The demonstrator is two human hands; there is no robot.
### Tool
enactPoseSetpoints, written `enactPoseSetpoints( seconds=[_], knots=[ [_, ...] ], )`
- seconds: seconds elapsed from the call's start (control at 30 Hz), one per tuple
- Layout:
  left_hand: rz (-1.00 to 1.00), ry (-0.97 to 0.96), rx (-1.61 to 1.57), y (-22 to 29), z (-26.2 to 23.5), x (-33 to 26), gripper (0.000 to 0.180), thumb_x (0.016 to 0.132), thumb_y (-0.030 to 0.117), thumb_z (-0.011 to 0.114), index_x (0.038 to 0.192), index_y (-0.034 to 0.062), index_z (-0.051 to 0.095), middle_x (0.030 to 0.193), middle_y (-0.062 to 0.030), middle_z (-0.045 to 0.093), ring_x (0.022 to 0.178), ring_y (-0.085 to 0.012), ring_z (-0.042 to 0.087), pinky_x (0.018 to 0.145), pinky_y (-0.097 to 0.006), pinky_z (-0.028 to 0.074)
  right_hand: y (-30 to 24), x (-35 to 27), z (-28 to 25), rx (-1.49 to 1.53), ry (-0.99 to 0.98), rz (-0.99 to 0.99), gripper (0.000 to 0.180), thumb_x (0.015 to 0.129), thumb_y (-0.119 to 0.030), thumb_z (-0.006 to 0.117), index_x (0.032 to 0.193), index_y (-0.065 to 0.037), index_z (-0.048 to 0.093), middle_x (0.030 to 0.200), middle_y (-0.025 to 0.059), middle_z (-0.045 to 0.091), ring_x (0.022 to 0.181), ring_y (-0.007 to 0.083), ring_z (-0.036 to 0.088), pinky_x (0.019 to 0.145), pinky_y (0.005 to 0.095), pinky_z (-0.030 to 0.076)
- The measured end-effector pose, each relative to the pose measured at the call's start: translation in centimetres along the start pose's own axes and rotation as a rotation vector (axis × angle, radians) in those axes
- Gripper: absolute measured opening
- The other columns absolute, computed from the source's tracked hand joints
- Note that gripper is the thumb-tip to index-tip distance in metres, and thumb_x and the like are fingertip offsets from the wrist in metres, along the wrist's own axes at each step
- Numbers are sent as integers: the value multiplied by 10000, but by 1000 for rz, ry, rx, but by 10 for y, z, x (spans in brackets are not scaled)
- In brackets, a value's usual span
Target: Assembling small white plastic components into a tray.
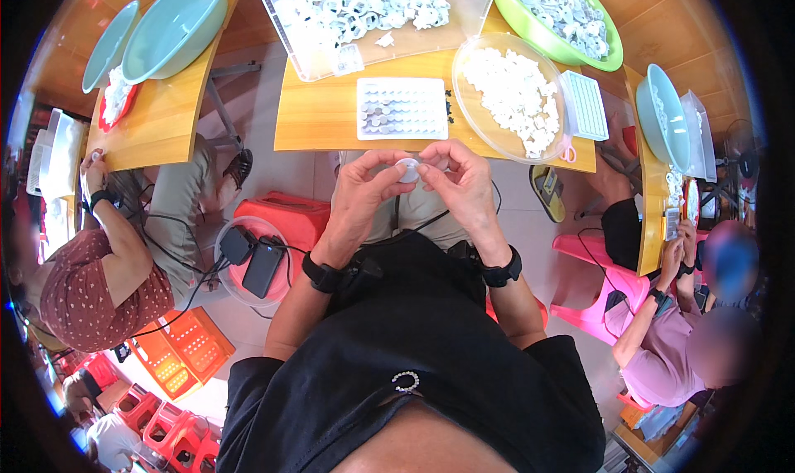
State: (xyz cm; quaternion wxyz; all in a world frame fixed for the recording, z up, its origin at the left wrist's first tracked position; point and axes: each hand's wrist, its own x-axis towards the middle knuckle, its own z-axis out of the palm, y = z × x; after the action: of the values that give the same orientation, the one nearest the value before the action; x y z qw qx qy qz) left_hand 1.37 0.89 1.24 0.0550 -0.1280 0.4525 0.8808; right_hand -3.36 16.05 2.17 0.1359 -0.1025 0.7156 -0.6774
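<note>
My left hand (362, 187) and my right hand (460, 182) meet just below the front edge of a wooden table (319, 121). Together their fingertips pinch a small white round part (407, 170). Each wrist wears a black band. On the table just beyond the hands lies a white grid tray (402, 109) with small pieces in some cells. To its right a clear round bowl (513, 96) is heaped with white parts. A clear rectangular bin (364, 18) of white rings stands behind.
A green bowl (563, 18) of white parts sits at the back right, a small white grid tray (585, 105) beside the clear bowl. Two pale blue basins (170, 26) stand on the left table. Seated people work at left (99, 266) and right (679, 324). Red and pink stools, orange crates below.
</note>
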Motion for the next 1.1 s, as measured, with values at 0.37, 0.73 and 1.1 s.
enactPoseSetpoints(
  seconds=[0.37,0.73,1.1],
  knots=[
    [102,24,404,0,3,4,159,838,53,599,985,-2,620,918,-49,631,815,-94,591,677,-229,495,6,-1,-1,118,-53,84,73,802,-26,623,871,-17,599,734,4,600,623,41,541,527,184,459],
    [174,132,428,-5,0,5,86,801,49,641,876,11,623,805,-35,637,682,-67,553,583,-200,439,17,2,17,173,11,70,54,741,1,592,772,-23,556,634,-34,531,563,26,470,482,188,372],
    [160,137,436,-7,-6,3,139,807,50,638,937,3,632,825,-38,637,721,-79,576,610,-203,459,27,-1,27,-69,126,-96,83,780,-7,603,837,4,543,668,56,562,555,104,547,502,244,440]
  ],
)
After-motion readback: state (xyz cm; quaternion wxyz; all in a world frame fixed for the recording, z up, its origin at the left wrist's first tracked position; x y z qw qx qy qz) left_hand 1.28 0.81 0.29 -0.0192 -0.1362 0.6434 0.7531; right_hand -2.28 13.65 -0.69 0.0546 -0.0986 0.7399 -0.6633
